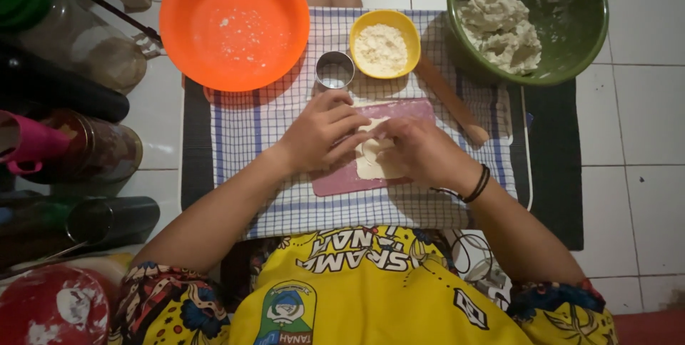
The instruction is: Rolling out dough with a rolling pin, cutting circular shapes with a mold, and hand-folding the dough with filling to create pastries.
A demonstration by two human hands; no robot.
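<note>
A flat piece of pale dough (372, 159) lies on a pink cutting board (335, 179) set on a checked cloth (242, 131). My left hand (317, 134) rests on the dough's left edge, fingers pinching it near the top. My right hand (421, 151) covers the dough's right side, its fingertips meeting the left hand's at the upper edge. A dark band circles my right wrist. Much of the dough is hidden under both hands.
Behind the board stand a small round metal cutter (335, 70), a yellow bowl of flour (384, 43), a floury orange bowl (234, 22) and a green bowl with a dough lump (564, 2). A wooden rolling pin (453, 102) lies right. Jars and bottles (85, 145) crowd the left.
</note>
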